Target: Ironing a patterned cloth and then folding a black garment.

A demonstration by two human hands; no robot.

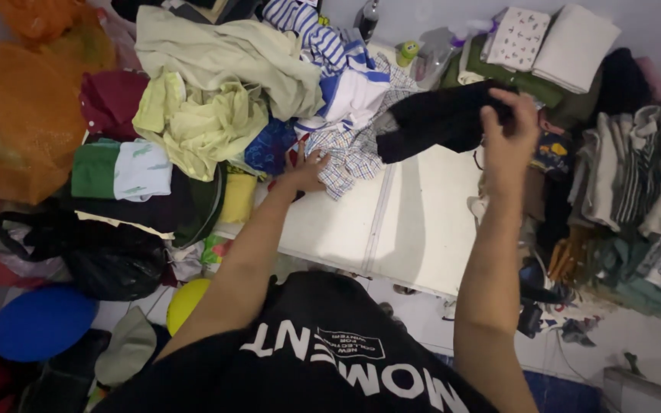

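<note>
My right hand (508, 131) is raised over the right side of a white table (415, 222) and grips a black garment (439, 116), which hangs out to the left of the hand. My left hand (307, 170) reaches forward with fingers spread and rests on a checked shirt (350, 153) at the edge of a large heap of clothes (223, 84). The heap holds pale yellow, cream, and blue-and-white striped pieces.
Folded clothes (552, 38) are stacked at the back right, with more piled along the right side (629, 176). An orange plastic bag (17, 115) and a black bag (109, 260) lie at left. A blue ball (40, 321) and a yellow one (187, 300) sit on the floor.
</note>
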